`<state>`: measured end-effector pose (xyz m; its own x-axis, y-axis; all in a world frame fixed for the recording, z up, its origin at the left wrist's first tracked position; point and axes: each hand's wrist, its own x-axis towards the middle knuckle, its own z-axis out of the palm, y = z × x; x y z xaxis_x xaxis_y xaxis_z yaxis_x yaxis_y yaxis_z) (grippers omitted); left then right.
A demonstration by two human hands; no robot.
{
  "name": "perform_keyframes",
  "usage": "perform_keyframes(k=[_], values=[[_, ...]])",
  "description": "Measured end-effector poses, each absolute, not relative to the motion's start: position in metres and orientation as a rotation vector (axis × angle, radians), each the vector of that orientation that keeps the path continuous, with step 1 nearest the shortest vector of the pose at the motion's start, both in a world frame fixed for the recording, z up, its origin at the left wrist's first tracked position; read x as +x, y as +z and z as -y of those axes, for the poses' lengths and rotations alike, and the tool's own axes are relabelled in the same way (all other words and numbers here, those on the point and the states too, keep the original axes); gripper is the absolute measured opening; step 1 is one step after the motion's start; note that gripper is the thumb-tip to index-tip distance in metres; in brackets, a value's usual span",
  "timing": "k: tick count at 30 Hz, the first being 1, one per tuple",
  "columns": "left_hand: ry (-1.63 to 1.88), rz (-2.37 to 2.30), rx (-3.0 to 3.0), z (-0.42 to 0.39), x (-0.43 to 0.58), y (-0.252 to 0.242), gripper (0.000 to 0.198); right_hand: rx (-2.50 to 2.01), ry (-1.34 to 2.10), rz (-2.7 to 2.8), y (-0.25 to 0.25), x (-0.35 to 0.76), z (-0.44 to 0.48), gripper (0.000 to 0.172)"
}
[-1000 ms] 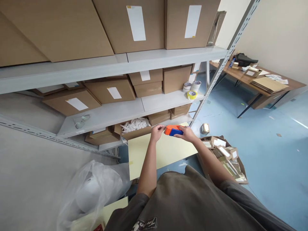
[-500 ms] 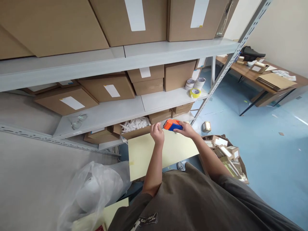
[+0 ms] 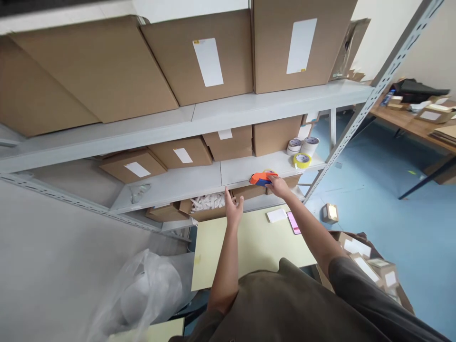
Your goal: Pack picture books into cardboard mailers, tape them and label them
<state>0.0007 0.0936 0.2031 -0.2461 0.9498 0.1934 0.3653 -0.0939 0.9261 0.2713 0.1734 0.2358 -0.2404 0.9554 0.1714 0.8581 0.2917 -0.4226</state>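
Note:
My right hand (image 3: 280, 185) grips an orange and blue tape dispenser (image 3: 262, 178), held over the front edge of the middle shelf (image 3: 245, 171). A sliver of yellow shows behind the dispenser; whether it touches the shelf I cannot tell. To its left, my left hand (image 3: 233, 207) is raised with thumb and fingers apart and nothing in it. Below both hands lies a pale yellow board (image 3: 245, 247), bearing a white slip of paper (image 3: 277, 215) and a phone with a pink screen (image 3: 294, 223).
A yellow tape roll (image 3: 301, 160) and white rolls (image 3: 309, 146) stand at the shelf's right end. Cardboard boxes (image 3: 199, 57) fill the rack. Small boxes (image 3: 383, 271) are heaped at the right, plastic-wrapped material (image 3: 149, 285) at the left. A wooden table (image 3: 402, 116) stands beyond.
My right hand has carried the tape dispenser forward to the middle shelf. The left hand has parted from it and spread its fingers. The view has shifted, uncovering the slip and phone.

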Motion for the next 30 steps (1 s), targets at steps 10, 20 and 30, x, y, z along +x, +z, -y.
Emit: perform_keyframes(k=[10, 20, 30], values=[[1.311, -1.737, 1.442, -0.073, 0.002, 0.202, 0.064, -1.787, 0.297, 2.279, 0.225, 0.26, -0.291, 0.042], [1.316, -1.888, 1.454, -0.058, -0.008, 0.215, 0.044, -1.489, 0.218, 2.026, 0.214, 0.255, -0.242, 0.052], [1.186, -2.116, 1.656, 0.011, -0.039, 0.2, 0.035, -0.998, 0.805, 1.885, 0.133, 0.198, -0.119, 0.044]])
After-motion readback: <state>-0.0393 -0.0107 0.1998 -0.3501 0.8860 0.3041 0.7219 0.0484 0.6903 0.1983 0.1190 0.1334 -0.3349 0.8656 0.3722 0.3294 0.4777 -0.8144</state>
